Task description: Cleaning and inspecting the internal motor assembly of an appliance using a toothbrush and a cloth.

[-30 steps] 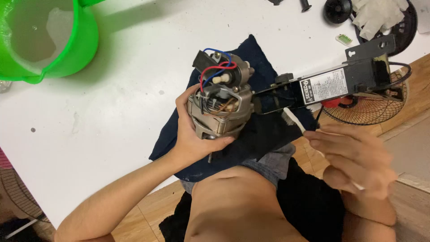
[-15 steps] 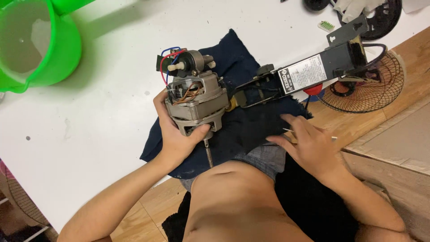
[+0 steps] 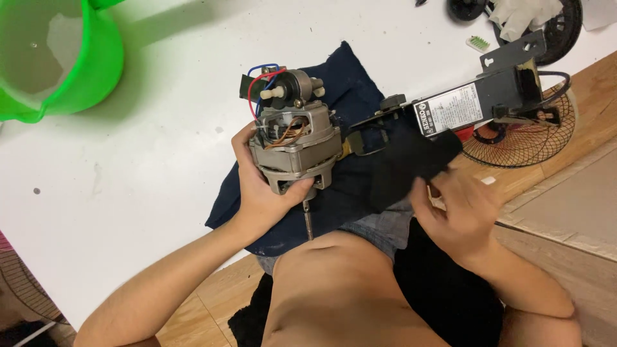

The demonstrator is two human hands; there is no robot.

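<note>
My left hand point(image 3: 260, 189) grips a grey metal fan motor point(image 3: 297, 144) with copper windings, red and blue wires on top and a steel shaft point(image 3: 308, 218) pointing down toward me. The motor rests over a dark blue cloth point(image 3: 350, 90) spread on the white table point(image 3: 148, 141). My right hand point(image 3: 459, 205) pinches the edge of a black cloth point(image 3: 411, 160) that lies across the dark blue one. Just beyond it a black metal bracket with a white label point(image 3: 479, 103) juts out to the right.
A green plastic bucket point(image 3: 61, 58) stands at the far left. A round wire fan grille point(image 3: 530, 138) lies on the wooden floor at right, under the bracket. Black fan parts and a white rag point(image 3: 524, 16) sit at the table's far right corner.
My right hand has lifted off my lap and taken hold of the black cloth. The left hand keeps its grip on the motor, which has tilted slightly.
</note>
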